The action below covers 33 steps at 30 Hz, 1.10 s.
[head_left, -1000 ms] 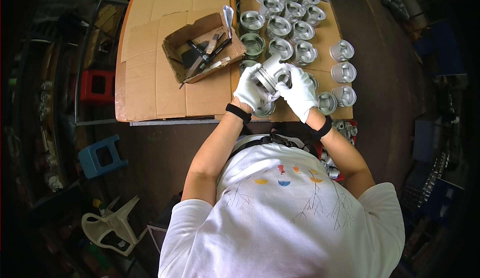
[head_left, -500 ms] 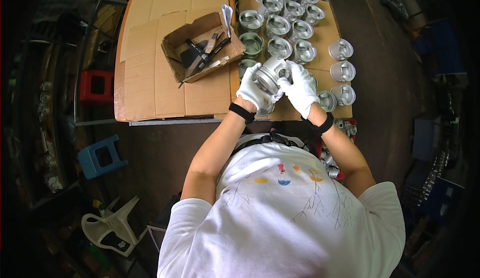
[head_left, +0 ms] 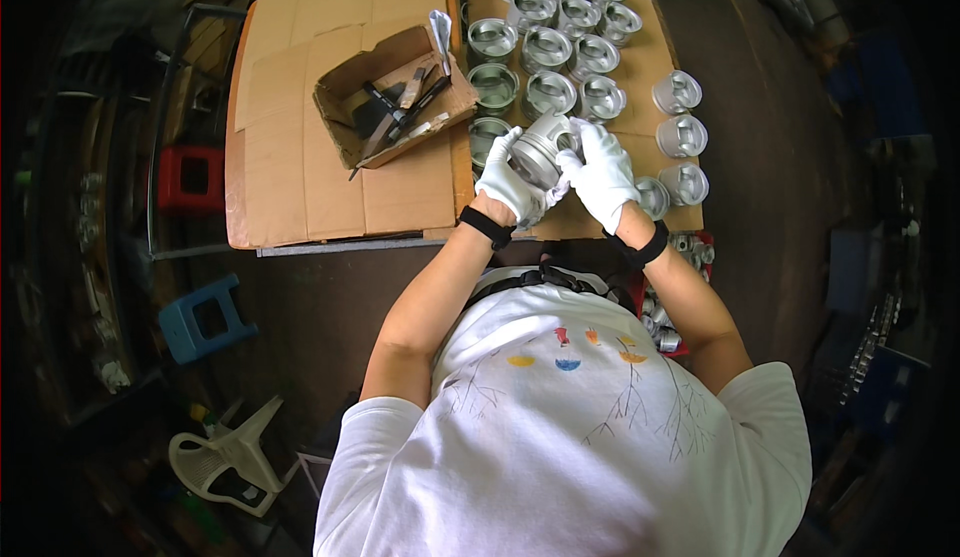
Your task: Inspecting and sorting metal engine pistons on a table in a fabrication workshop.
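Between my two white-gloved hands is a silver metal piston (head_left: pixel 538 157), tilted, with its ring grooves and pin hole showing. My left hand (head_left: pixel 508 182) is closed around its grooved end from the left and below. On the other side my right hand (head_left: pixel 602 169) grips the skirt end near the pin hole, fingers partly hidden behind it. Several more pistons (head_left: pixel 548 49) stand in rows on the cardboard-covered table just beyond my hands. Close to my right wrist are another piston (head_left: pixel 652 197) and a short column of pistons (head_left: pixel 682 137) along the table's right side.
An open cardboard box (head_left: pixel 345 97) holding markers and small tools lies on the cardboard sheet (head_left: pixel 300 177) to my left. A red bin (head_left: pixel 690 247) of metal parts sits below the table's edge. Stools, one blue (head_left: pixel 205 322) and one red (head_left: pixel 190 179), and a pale plastic chair (head_left: pixel 230 457) stand leftward.
The view has shifted slightly, so the table and pistons appear a little further left. Both hands keep the piston, which has turned slightly.
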{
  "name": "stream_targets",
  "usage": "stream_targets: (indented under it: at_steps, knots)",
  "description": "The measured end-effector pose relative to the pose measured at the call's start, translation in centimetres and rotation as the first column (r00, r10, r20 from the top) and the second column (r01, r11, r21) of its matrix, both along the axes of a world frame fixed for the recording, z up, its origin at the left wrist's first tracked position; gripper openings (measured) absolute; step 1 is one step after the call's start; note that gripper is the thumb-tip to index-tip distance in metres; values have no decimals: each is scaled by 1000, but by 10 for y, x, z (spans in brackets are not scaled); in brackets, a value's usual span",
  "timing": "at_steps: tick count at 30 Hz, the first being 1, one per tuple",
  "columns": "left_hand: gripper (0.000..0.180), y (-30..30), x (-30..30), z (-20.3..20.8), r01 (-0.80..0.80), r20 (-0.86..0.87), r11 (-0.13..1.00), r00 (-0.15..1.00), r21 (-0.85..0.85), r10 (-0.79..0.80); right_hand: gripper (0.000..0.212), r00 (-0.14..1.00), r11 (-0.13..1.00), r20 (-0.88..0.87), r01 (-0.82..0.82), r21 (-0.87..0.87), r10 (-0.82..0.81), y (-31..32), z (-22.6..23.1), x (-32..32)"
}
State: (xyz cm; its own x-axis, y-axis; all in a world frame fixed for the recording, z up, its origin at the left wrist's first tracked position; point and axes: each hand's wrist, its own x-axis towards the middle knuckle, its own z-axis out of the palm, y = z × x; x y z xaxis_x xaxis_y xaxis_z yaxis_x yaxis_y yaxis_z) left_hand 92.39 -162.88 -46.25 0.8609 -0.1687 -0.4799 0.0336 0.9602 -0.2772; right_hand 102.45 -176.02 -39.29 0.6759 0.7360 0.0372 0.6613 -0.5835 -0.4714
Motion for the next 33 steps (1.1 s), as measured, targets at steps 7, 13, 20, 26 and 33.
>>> stream_targets:
  at_steps: [7, 13, 20, 26, 33]
  knots:
    - [60, -16, 17, -6, 55, 50, 998, 997, -15, -55, 50, 999, 999, 30, 40, -5, -40, -14, 8, 9]
    - [61, -32, 36, 5, 125, 78, 992, 989, 2, -125, 49, 994, 998, 85, 67, 13, -68, -36, 12, 26]
    - [70, -40, 60, -13, 270, 309, 963, 917, -11, -253, 42, 977, 955, -172, 165, 247, -124, -69, 34, 61]
    - [75, -45, 80, -2, 319, 441, 939, 830, 127, -342, 40, 958, 918, -232, 240, 316, -171, -115, 15, 110]
    - [57, -60, 93, -3, 270, 156, 904, 929, 333, -335, 44, 896, 969, -437, 171, 178, -77, -127, 28, 124]
